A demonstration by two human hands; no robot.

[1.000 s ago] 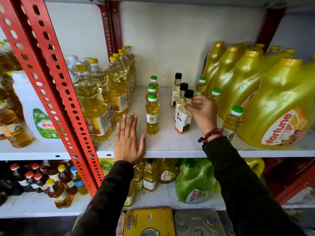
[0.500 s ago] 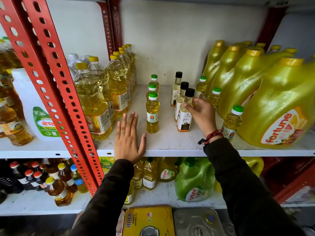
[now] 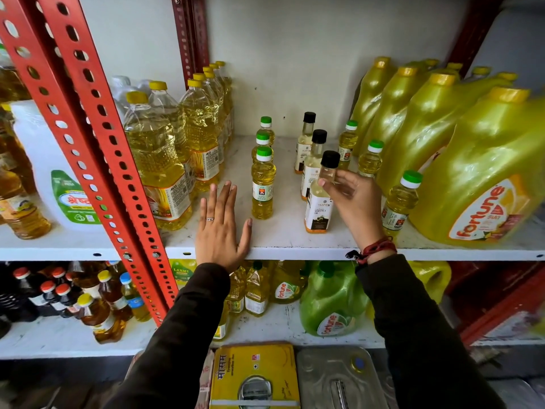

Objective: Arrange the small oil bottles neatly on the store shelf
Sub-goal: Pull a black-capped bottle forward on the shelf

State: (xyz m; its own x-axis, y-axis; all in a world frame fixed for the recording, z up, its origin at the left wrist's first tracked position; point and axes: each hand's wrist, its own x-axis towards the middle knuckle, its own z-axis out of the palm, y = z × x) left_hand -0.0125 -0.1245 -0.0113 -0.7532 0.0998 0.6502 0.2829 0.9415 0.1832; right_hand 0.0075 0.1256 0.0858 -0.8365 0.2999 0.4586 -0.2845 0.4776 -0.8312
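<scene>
On the white shelf (image 3: 295, 246) stand small oil bottles in rows. Three green-capped yellow bottles (image 3: 263, 184) line up front to back at centre. To their right runs a row of three black-capped coconut oil bottles. My right hand (image 3: 351, 199) pinches the neck of the front black-capped bottle (image 3: 320, 202), which stands upright on the shelf. More green-capped small bottles (image 3: 399, 199) stand along the big jugs on the right. My left hand (image 3: 219, 231) lies flat and open on the shelf's front edge, left of the green-capped row.
Tall yellow-capped oil bottles (image 3: 156, 160) crowd the left of the shelf beside a red perforated upright (image 3: 97, 149). Large yellow Fortune jugs (image 3: 483, 178) fill the right. Below, a lower shelf holds more bottles and a green jug (image 3: 330, 302).
My right hand has shifted from the body of the front black-capped bottle up to its neck, and the bottle now stands in line. My left hand has stayed put.
</scene>
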